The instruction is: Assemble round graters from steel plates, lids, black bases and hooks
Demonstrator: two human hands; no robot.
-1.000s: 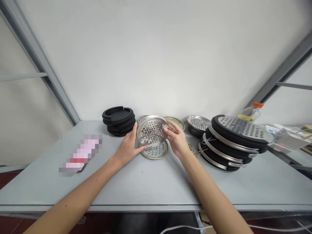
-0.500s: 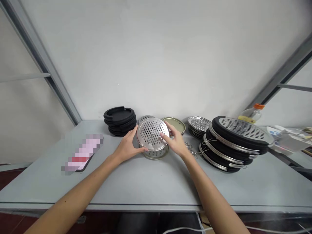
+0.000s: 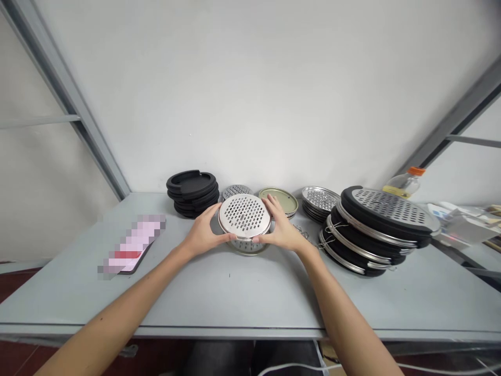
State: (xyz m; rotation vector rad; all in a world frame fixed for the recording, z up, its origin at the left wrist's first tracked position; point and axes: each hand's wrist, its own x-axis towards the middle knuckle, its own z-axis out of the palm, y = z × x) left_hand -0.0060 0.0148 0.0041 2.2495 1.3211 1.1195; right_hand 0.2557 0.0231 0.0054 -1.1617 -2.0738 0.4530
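Both the left hand [image 3: 204, 234] and right hand [image 3: 283, 230] clasp opposite edges of a holed metal disc [image 3: 245, 215] between them, seemingly to line it up over a lower disc [image 3: 248, 247] beneath the grip, which probably calls for keeping it level.

Round silver disc [image 3: 245, 215], perforated, slightly tilted, hand-held

Tabletop [image 3: 235, 297] before the hands [image 3: 204, 233] [image 3: 285, 230] is passable; leaning stack [image 3: 370, 223] blocks right.
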